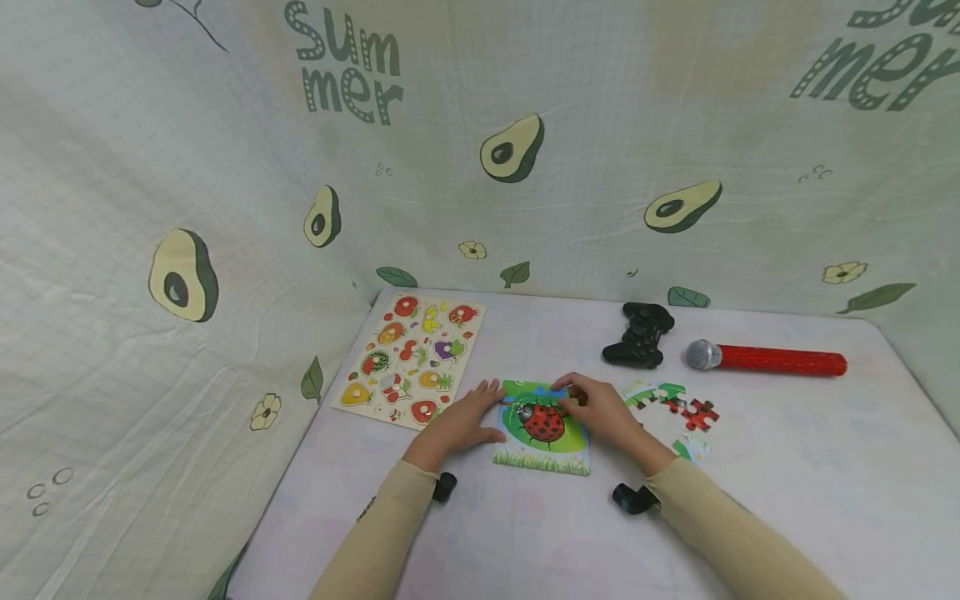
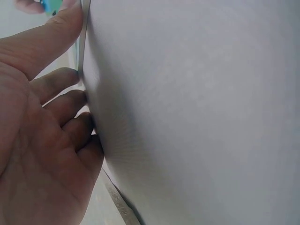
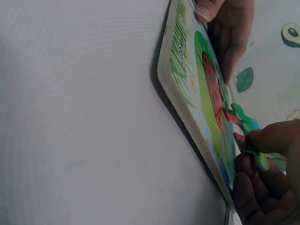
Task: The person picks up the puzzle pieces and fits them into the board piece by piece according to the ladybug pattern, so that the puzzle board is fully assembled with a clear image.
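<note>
Puzzle piece (image 3: 247, 125) is pinched between the thumb and bent fingers of the right hand (image 1: 606, 412), above the far right corner of the ladybird board (image 1: 542, 458). On the table (image 1: 495, 533) the board is set down flat, its grassy edge turned toward the person. By the left hand (image 1: 468, 415) the board's left edge is met: fingers are fairly straight and a little apart, thumb is spread away from them, nothing is gripped.

Key relation, as judged: the board is found below and to the left of the right hand, so a short way down and inward is called for. The right hand is clearly the nearer to that corner. Long axis of the piece appears to be carried roughly alongside the board's right edge, tilted against its surface; whether contact is made cannot be told.

Piece is seen as thin and flat, green for the most part, marked with blue, red and black, its outline knobbed and curved; part is covered by the thumb. On the board a red ladybird with black spots is printed over a green leaf. Loose pieces (image 1: 701, 415) are scattered beyond the board's right edge, past the right hand.
</note>
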A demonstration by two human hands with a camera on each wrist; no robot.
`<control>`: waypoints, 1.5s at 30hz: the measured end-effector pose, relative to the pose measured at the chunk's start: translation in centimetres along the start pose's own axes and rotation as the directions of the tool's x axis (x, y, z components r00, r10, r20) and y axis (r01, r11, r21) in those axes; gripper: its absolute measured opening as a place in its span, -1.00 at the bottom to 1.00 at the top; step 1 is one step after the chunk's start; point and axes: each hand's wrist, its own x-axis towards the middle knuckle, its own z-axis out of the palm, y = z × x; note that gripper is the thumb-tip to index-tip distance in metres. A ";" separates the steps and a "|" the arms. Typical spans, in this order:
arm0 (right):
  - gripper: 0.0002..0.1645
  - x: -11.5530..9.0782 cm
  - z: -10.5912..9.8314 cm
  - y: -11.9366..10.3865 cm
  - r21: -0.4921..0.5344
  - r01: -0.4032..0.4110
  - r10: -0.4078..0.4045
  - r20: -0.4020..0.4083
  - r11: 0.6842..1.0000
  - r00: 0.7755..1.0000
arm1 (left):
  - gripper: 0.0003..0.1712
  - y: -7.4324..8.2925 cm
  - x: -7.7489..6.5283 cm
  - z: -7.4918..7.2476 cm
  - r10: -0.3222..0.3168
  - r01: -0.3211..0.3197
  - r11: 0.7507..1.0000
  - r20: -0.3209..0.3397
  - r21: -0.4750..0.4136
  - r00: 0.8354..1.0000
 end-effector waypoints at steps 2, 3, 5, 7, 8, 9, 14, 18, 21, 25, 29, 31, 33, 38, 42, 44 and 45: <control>-0.75 0.2 0.3 -0.2 -0.014 -0.007 0.007 0.005 1.000 1.000 | -0.04 0.0 0.0 0.0 -0.003 0.003 1.000 0.001 -0.002 1.000; -0.75 0.2 0.4 -0.2 -0.012 -0.012 0.012 0.005 1.000 1.000 | -0.04 0.0 0.0 0.0 -0.005 0.005 1.000 0.002 -0.002 1.000; -0.75 0.4 0.5 -0.4 -0.010 -0.024 0.024 0.002 1.000 1.000 | -0.03 0.0 0.0 0.0 -0.008 0.008 1.000 0.004 -0.004 1.000; -0.75 0.5 0.6 -0.5 -0.011 -0.024 0.024 -0.003 1.000 1.000 | -0.03 0.0 0.1 0.0 -0.009 0.009 1.000 0.005 -0.004 1.000; -0.75 0.6 0.7 -0.6 -0.008 -0.024 0.024 -0.004 1.000 1.000 | -0.03 0.0 0.1 0.0 -0.010 0.010 1.000 0.005 -0.005 1.000; -0.75 0.7 0.7 -0.6 -0.009 -0.018 0.018 -0.003 1.000 1.000 | -0.03 0.0 0.1 0.0 -0.009 0.009 1.000 0.004 -0.006 1.000; -0.74 1.1 1.2 -0.3 -0.030 0.014 -0.014 0.003 0.999 1.000 | -0.03 0.1 0.1 0.0 -0.013 0.013 1.000 0.003 -0.009 1.000; -0.74 1.3 1.6 -0.3 -0.059 0.025 -0.025 -0.004 0.998 1.000 | -0.03 0.0 0.1 0.1 -0.019 0.019 1.000 0.007 -0.004 1.000; -0.75 1.4 1.6 -0.5 -0.077 0.028 -0.029 -0.014 0.997 0.999 | -0.03 0.0 0.1 0.1 -0.024 0.024 1.000 0.010 -0.001 1.000; -0.74 1.5 1.6 -0.5 -0.091 0.029 -0.030 -0.016 0.995 0.999 | -0.03 0.0 0.1 0.2 -0.024 0.024 1.000 0.009 -0.001 1.000; -0.69 1.5 1.6 -0.3 -0.081 0.025 -0.025 0.006 0.996 1.000 | -0.03 -0.1 0.1 0.2 -0.023 0.023 1.000 0.009 -0.006 1.000; -0.64 1.5 1.5 -0.2 -0.077 0.038 -0.036 0.030 0.996 0.999 | -0.02 -0.1 0.1 0.2 -0.026 0.026 1.000 0.011 -0.005 1.000; -0.61 1.4 1.4 -0.2 -0.089 0.063 -0.058 0.058 0.994 0.997 | -0.02 -0.2 0.1 0.3 -0.026 0.026 1.000 0.012 0.000 1.000; -0.64 1.2 1.2 -0.3 -0.139 0.135 -0.121 0.105 0.981 0.987 | -0.02 -0.2 0.1 0.3 -0.018 0.018 1.000 0.007 -0.003 1.000; -0.67 1.2 1.1 -0.3 -0.165 0.183 -0.166 0.110 0.969 0.980 | -0.03 -0.1 0.1 0.2 -0.029 0.029 1.000 0.006 -0.012 1.000; -0.68 1.2 1.1 -0.3 -0.170 0.196 -0.178 0.115 0.966 0.977 | -0.03 -0.1 0.0 0.2 -0.032 0.032 0.999 0.007 -0.014 0.999; -0.68 1.2 1.1 -0.3 -0.171 0.204 -0.186 0.117 0.964 0.976 | -0.02 0.0 0.0 0.2 -0.033 0.033 0.999 0.009 -0.014 0.999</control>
